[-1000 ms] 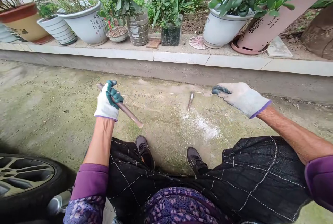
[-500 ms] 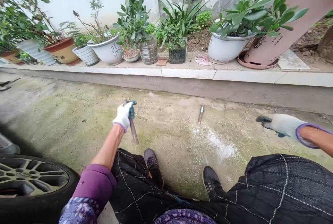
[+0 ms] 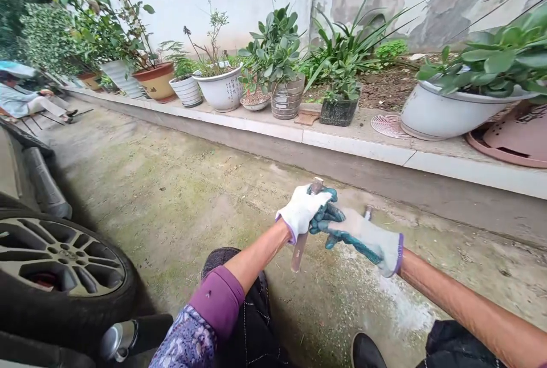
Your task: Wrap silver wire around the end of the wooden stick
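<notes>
Brown stick, gripped in curled left hand; right hand alongside, finger hold unclear, partly hiding rod on ground.

The left hand and the right hand are covered by white gloves, coated in teal and edged in purple. The stick is coloured greyish brown. The sleeve is patterned with lilac flowers and banded in purple. The black trousers are crossed by dashed white lines. The floor is tinged green.
</notes>
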